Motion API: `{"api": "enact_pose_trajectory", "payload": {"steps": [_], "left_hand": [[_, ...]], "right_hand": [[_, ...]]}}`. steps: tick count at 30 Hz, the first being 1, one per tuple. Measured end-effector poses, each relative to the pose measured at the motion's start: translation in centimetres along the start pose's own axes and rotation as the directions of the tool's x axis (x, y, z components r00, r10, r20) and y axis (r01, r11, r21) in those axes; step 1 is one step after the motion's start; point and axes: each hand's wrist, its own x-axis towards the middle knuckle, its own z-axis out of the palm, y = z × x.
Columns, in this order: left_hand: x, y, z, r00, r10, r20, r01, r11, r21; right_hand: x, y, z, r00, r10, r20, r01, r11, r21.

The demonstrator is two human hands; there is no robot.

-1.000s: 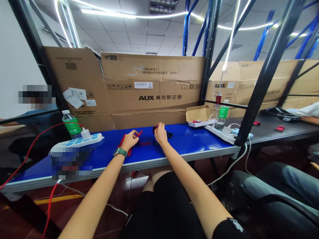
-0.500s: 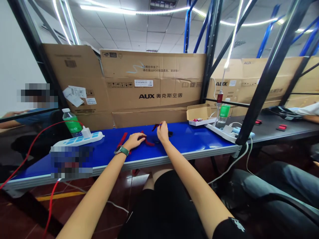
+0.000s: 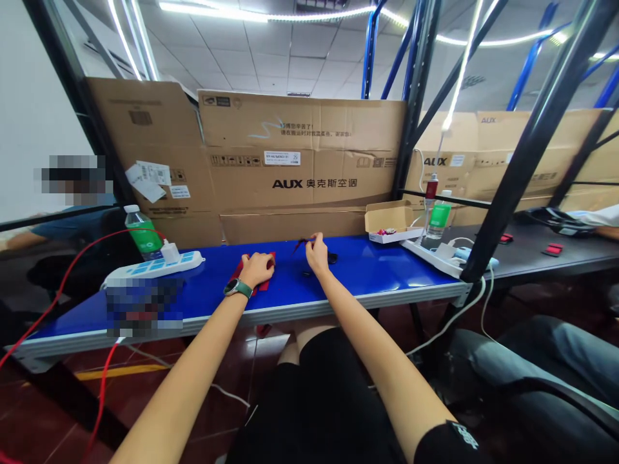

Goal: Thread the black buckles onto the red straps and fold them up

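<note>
My left hand [image 3: 257,269], with a watch on its wrist, rests low over the blue tabletop, its fingers curled on a red strip [image 3: 271,259]. More flat red material [image 3: 264,285] shows beneath it and beside its thumb. My right hand [image 3: 317,254] is raised slightly above the table, thumb and fingers pinched on a thin dark piece with a reddish tint [image 3: 300,243]; its kind is too small to tell. Right beside that hand lies a small black object [image 3: 332,258]. Another small dark item [image 3: 306,274] lies between the hands.
A white power strip [image 3: 159,269] and a green-labelled bottle [image 3: 144,235] stand at the left. On the right are an open small carton [image 3: 389,222], a second power strip [image 3: 438,258] and another bottle [image 3: 440,216]. Cardboard [image 3: 309,154] walls the back; a dark post [image 3: 498,187] rises at right.
My left hand has drawn back the curved red strip that stretched toward the right hand; it now sits by the left fingers. The right hand keeps its pinch, and the view has shifted slightly.
</note>
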Motion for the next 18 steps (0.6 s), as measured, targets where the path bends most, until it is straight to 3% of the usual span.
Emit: {"api": "enact_pose_trajectory", "payload": {"steps": [2,4,7,12,15,18], "left_hand": [[-0.1,0.1,-0.4,0.996,-0.022,-0.085,0.023,1.000,0.005],[-0.2,0.6,-1.0,0.987,0.057,-0.153,-0.066,0.996,-0.056],[-0.2,1.6,-2.0,0.949,0.278,-0.150,-0.296,0.949,-0.110],[0.3,1.9,-1.8,0.898,0.412,-0.153,-0.427,0.900,-0.088],[0.6,1.3,-1.1,0.890,0.401,-0.217,-0.425,0.902,-0.076],[0.7,0.7,-0.6,0.889,0.385,-0.250,-0.414,0.908,-0.073]], "right_hand": [[-0.2,-0.2,0.1,0.997,0.016,0.076,-0.022,0.996,0.087],[-0.6,-0.6,0.3,0.987,0.025,0.160,-0.051,0.986,0.162],[-1.1,-1.2,0.5,0.965,0.007,0.262,-0.074,0.967,0.245],[-1.4,-1.1,1.0,0.905,-0.095,0.416,-0.050,0.944,0.325],[-1.0,-0.7,1.2,0.926,-0.160,0.341,0.049,0.949,0.313],[-0.8,-0.5,1.3,0.917,-0.331,0.222,0.271,0.927,0.260]]}}
